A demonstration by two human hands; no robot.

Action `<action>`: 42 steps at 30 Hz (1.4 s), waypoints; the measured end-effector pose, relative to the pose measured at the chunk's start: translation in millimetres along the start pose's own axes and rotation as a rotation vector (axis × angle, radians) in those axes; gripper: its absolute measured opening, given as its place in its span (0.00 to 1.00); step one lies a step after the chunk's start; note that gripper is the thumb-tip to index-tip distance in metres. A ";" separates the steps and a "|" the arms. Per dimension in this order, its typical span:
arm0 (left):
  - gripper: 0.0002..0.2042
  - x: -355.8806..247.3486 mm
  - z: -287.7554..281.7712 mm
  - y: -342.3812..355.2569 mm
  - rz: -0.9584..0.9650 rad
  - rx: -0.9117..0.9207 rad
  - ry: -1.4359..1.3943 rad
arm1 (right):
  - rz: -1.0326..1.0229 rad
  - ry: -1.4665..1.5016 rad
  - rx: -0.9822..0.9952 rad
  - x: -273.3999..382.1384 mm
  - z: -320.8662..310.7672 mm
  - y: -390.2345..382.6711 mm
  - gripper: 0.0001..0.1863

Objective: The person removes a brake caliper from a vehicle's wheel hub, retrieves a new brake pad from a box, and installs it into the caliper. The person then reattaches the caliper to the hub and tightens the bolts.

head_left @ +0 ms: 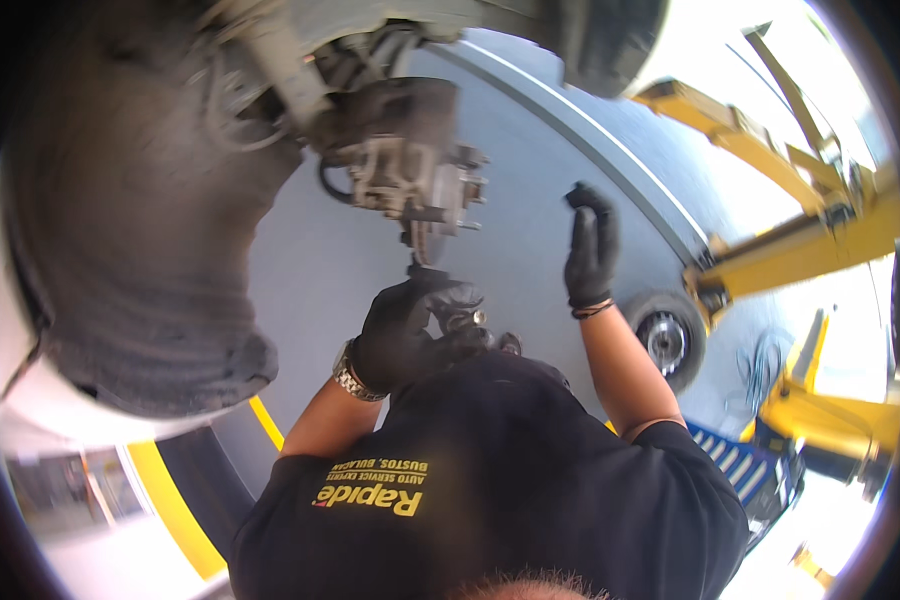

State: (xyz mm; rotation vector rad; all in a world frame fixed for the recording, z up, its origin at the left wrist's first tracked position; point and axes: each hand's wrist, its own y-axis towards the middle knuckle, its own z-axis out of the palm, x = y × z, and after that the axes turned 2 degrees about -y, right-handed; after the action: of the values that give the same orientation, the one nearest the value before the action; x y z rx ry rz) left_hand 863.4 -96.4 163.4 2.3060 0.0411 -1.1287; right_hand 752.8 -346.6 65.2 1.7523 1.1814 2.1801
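My left hand [410, 325], in a black glove with a metal watch at the wrist, is low in the middle. Its fingers curl round a dark object with a small round metal part [467, 318] at its end; I cannot make out its kind. Just above that hand is the exposed wheel hub [460, 195] with bare studs pointing right, and the brake caliper [395, 175] beside it. My right hand [592, 250], also gloved in black, is raised to the right of the hub, apart from it. Its fingers stretch upward, slightly blurred, with nothing visible in them.
A dark wheel-arch liner [150, 240] fills the left, with a pale body panel [90, 415] below. Yellow lift arms [820, 250] stand at right, near a wheel with its tyre [665, 340]. A coiled blue hose [762, 365] lies on the grey floor [520, 130].
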 end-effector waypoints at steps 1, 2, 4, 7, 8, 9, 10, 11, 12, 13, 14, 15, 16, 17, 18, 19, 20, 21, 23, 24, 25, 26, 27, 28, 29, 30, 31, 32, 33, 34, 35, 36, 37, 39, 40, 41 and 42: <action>0.17 6.8 8.8 -4.1 -0.045 0.072 -0.021 | 0.055 -0.057 0.031 -2.1 -8.2 -30.7 0.13; 0.14 15.4 19.8 -9.8 -0.153 0.120 -0.032 | 0.355 -0.106 0.122 0.4 -16.5 -65.9 0.13; 0.14 35.3 45.3 -25.1 -0.362 0.177 -0.261 | 0.705 -0.074 0.219 11.9 -33.7 -132.5 0.15; 0.13 56.1 90.8 -66.1 -0.785 0.304 -0.483 | 0.785 -0.442 0.219 50.8 -73.3 -230.3 0.20; 0.12 60.7 103.5 -86.3 -0.791 0.301 -0.498 | 0.888 -0.423 0.088 69.8 -87.5 -262.5 0.20; 0.12 65.7 112.8 -105.8 -0.853 0.288 -0.479 | 1.006 -0.387 -0.028 86.9 -95.2 -294.4 0.20; 0.12 82.0 105.9 -109.5 -0.857 0.345 -0.522 | 1.045 -0.317 -0.115 99.6 -83.5 -308.4 0.19; 0.12 97.6 107.2 -126.3 -0.866 0.361 -0.554 | 1.137 -0.384 -0.209 106.9 -70.8 -331.0 0.19; 0.12 110.9 107.2 -137.4 -0.883 0.367 -0.560 | 1.147 -0.423 -0.256 115.2 -64.3 -347.5 0.19; 0.12 133.8 96.8 -141.1 -0.844 0.388 -0.562 | 1.151 -0.463 -0.293 114.9 -46.3 -355.9 0.19; 0.12 143.1 97.8 -149.2 -0.815 0.402 -0.550 | 1.131 -0.498 -0.339 120.6 -42.0 -368.4 0.18; 0.12 153.8 95.9 -157.7 -0.789 0.404 -0.538 | 1.109 -0.532 -0.373 123.1 -35.6 -379.9 0.18; 0.11 161.4 95.9 -160.5 -0.764 0.441 -0.501 | 1.085 -0.572 -0.395 123.5 -36.5 -388.5 0.18; 0.11 164.7 99.9 -162.3 -0.694 0.424 -0.503 | 1.006 -0.649 -0.398 123.6 -46.3 -393.7 0.18; 0.10 164.5 102.1 -162.1 -0.633 0.401 -0.482 | 0.923 -0.721 -0.387 121.6 -63.3 -393.7 0.18; 0.10 157.7 112.0 -163.7 -0.625 0.392 -0.457 | 0.846 -0.799 -0.378 122.0 -89.9 -393.8 0.19; 0.10 152.9 115.4 -162.4 -0.560 0.366 -0.441 | 0.807 -0.756 -0.491 120.8 -115.9 -388.4 0.18; 0.10 142.5 122.0 -162.6 -0.548 0.342 -0.411 | 0.778 -0.700 -0.591 121.9 -157.7 -381.1 0.18; 0.10 124.2 138.5 -161.6 -0.562 0.244 -0.463 | 0.584 -1.141 -0.588 129.6 -262.5 -354.6 0.14; 0.10 117.9 145.8 -161.1 -0.590 0.168 -0.548 | 0.523 -1.287 -0.741 137.0 -317.7 -341.2 0.17; 0.11 108.9 152.0 -164.3 -0.591 0.096 -0.643 | 0.620 -1.546 -0.768 145.4 -385.0 -322.7 0.17; 0.11 102.4 160.3 -166.7 -0.536 0.035 -0.475 | 0.703 -1.607 -0.900 155.0 -440.9 -316.5 0.18; 0.11 95.8 167.2 -171.9 -0.542 0.010 -0.443 | 0.851 -1.490 -0.927 166.0 -498.1 -309.7 0.20; 0.11 89.0 174.4 -175.7 -0.538 -0.022 -0.425 | 1.117 -1.589 -0.927 166.5 -547.5 -300.2 0.19; 0.12 82.8 180.4 -180.0 -0.564 -0.068 -0.382 | 1.277 -1.617 -0.829 164.5 -588.4 -296.9 0.19; 0.12 75.5 185.7 -185.8 -0.509 -0.002 -0.321 | 1.401 -1.631 -0.701 159.2 -621.0 -299.4 0.19; 0.13 68.5 190.0 -193.4 -0.488 0.048 -0.238 | 1.453 -1.635 -0.556 151.5 -647.8 -302.0 0.18; 0.13 61.3 192.5 -200.5 -0.439 0.108 -0.151 | 1.499 -1.634 -0.409 141.9 -668.7 -305.6 0.18; 0.13 54.8 193.8 -207.2 -0.400 0.132 -0.046 | 1.522 -1.632 -0.279 132.1 -685.1 -312.1 0.18; 0.14 49.4 193.0 -214.9 -0.340 0.167 0.063 | 1.513 -1.638 -0.176 123.6 -701.4 -314.4 0.18; 0.14 44.5 193.0 -223.4 -0.283 0.206 0.170 | 1.508 -1.640 -0.073 114.5 -714.6 -318.5 0.17; 0.14 42.7 192.4 -232.5 -0.297 0.207 0.205 | 1.500 -1.644 0.015 105.3 -725.5 -320.9 0.17; 0.14 39.2 193.1 -239.9 -0.307 0.208 0.241 | 1.466 -1.660 0.100 97.0 -736.3 -322.4 0.17; 0.14 40.4 191.6 -253.9 -0.421 0.136 0.124 | 1.399 -1.679 0.261 91.5 -747.9 -322.3 0.17; 0.15 41.3 190.0 -261.9 -0.527 0.059 -0.028 | 1.311 -1.714 0.370 95.7 -748.1 -319.4 0.17; 0.15 40.0 187.7 -269.2 -0.639 -0.016 -0.224 | 1.174 -1.782 0.518 102.4 -743.2 -314.8 0.16; 0.15 38.2 182.4 -275.5 -0.666 -0.021 -0.206 | 0.994 -1.919 0.705 113.5 -730.7 -309.5 0.16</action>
State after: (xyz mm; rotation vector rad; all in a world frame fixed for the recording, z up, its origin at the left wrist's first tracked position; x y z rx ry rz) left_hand 684.1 35.4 -83.8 2.1943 0.7842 -1.6634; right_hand -33.7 -435.7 -61.5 3.2884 0.3295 -0.7811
